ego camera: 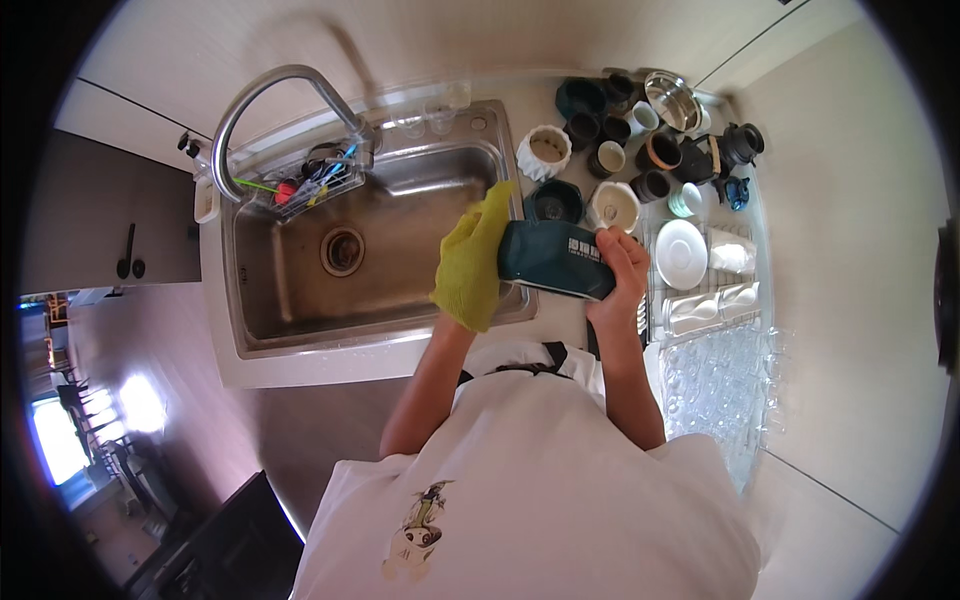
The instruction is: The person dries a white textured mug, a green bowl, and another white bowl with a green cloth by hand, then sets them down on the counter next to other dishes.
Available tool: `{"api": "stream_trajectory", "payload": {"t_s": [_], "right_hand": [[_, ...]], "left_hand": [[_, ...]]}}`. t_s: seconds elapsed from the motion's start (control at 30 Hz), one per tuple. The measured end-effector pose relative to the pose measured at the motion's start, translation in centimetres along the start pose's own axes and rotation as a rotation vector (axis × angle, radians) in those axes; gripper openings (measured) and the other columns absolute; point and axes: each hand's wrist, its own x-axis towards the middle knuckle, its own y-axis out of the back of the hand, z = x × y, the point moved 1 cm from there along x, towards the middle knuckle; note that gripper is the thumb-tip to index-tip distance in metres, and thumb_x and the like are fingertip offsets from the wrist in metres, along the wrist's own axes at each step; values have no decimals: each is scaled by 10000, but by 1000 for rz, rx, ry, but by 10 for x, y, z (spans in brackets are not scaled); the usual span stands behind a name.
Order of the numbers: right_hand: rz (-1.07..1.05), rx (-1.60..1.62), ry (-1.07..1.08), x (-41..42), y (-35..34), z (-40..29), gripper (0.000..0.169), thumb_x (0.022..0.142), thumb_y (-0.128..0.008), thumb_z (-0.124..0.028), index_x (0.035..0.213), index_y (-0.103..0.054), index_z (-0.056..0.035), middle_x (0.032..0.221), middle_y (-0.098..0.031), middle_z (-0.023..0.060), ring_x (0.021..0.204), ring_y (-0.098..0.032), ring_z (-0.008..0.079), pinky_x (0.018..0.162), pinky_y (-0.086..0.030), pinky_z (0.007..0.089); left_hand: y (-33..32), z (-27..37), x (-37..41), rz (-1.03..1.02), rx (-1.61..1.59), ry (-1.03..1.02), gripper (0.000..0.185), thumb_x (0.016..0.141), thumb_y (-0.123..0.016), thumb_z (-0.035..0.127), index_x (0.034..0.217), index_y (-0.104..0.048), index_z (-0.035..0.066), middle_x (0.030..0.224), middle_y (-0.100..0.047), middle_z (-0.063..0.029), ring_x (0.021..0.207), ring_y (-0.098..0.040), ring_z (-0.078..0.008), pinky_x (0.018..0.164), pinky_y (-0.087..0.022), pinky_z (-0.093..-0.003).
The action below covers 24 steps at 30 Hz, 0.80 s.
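Observation:
A dark teal glazed ceramic pot point(551, 259) lies tilted on its side in the air, over the sink's right edge. White printing marks its outer wall. At its right end my right hand point(622, 264) grips it, thumb on the upper side. A yellow-green cloth point(474, 262) wraps around my left hand point(465, 304), hiding the fingers, and is held against the pot's left end. Just beyond the pot stand another dark teal pot point(555, 201) and a cream faceted pot point(613, 207).
Left lies a steel sink point(405, 300) with an arched faucet point(289, 73) and a wire caddy point(330, 187). Several pots and cups, including a white ribbed pot point(545, 152), crowd the counter's back right. A white saucer point(681, 254) and clear glassware point(712, 390) stand at right.

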Motion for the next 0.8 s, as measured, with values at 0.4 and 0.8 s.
{"api": "stream_trajectory", "payload": {"t_s": [0.4,0.8], "right_hand": [[-51,-286,83,-12,-4,3,232,825,-596,-122,644,-528,6,561,-486,-36,553,-402,26,501,-308,198],[-304,14,-22,2,34,6,53,766,-583,-35,785,-581,14,698,-562,18,637,-496,59,590,-391,205]], "left_hand": [[-11,8,-5,22,-55,-151,252,750,-589,54,1002,-579,45,929,-575,-73,818,-548,-213,702,-431,-289],[2,6,20,-416,146,-206,423,607,-695,190,1012,-596,121,875,-590,-100,779,-562,-309,655,-445,-367]]}}
